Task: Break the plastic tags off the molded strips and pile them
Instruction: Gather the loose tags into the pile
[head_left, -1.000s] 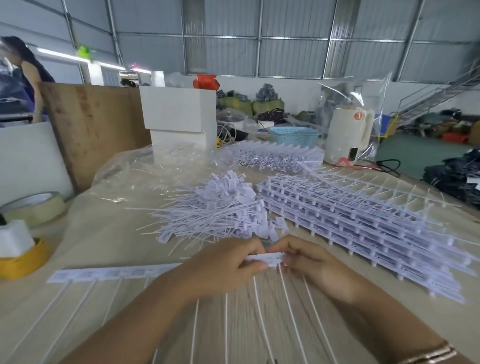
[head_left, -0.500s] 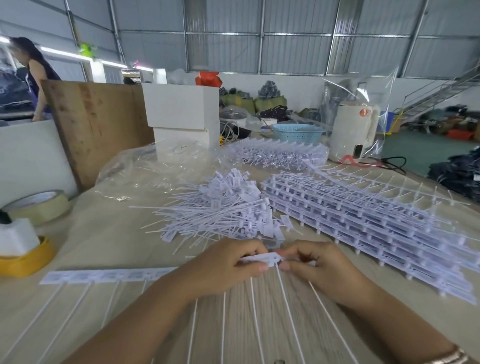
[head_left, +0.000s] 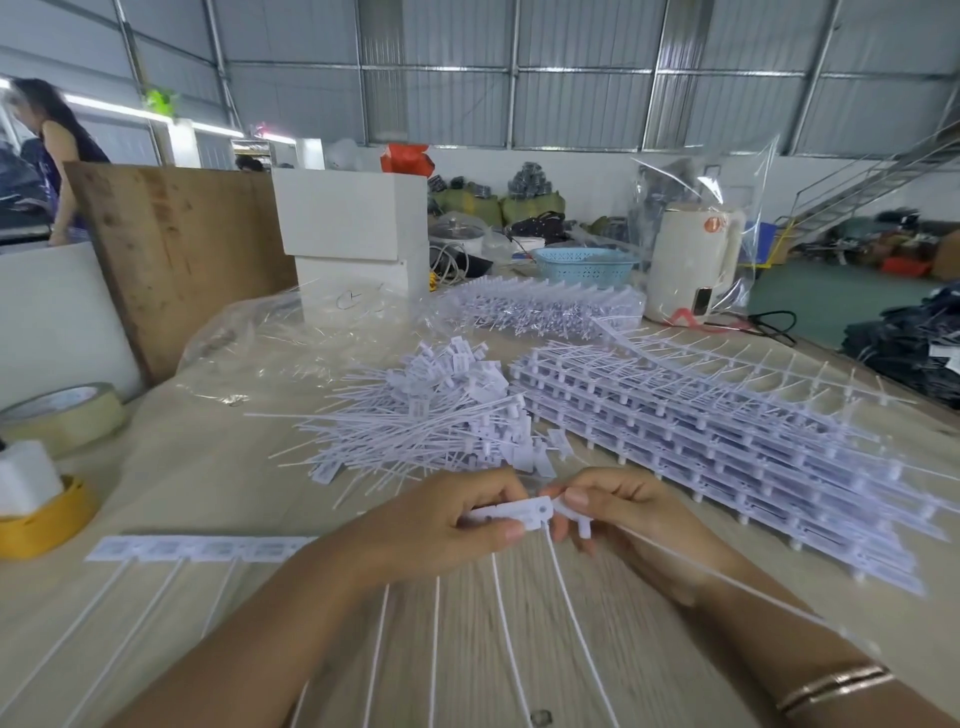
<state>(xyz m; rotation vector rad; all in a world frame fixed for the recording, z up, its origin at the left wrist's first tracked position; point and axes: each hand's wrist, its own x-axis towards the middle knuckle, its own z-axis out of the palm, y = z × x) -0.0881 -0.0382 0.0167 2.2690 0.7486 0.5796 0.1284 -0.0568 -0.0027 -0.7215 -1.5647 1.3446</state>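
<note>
The left hand (head_left: 447, 525) grips the right end of a white molded strip (head_left: 208, 550), fingers curled over it and thumb beneath, so that the end tag (head_left: 511, 514) juts out past its fingertips. Just right of it, nearly touching, the right hand (head_left: 628, 514) pinches a single tag (head_left: 574, 514) between thumb and forefinger; this tag sits tilted against the strip's end, and whether it is fully free of the strip I cannot tell. Its thin tail (head_left: 727, 579) runs back over the right wrist toward a bracelet (head_left: 834, 688). The rest of the strip stretches away left of the left hand along the table (head_left: 171, 467), its tails reaching toward the person on both sides of the left forearm. Just beyond the two hands lies the pile (head_left: 431, 421) of loose tags, a tangle of heads and tails. Beyond and to the right of the right hand is a stack (head_left: 727, 447) of unbroken strips, close beside the pile. Farther beyond the hands are a crumpled clear bag (head_left: 270, 343), a white box (head_left: 353, 228), a blue basket (head_left: 584, 262) and a white kettle (head_left: 693, 262). Well to the left of the left hand sit a tape roll (head_left: 62, 415) and a yellow roll (head_left: 47, 525).
</note>
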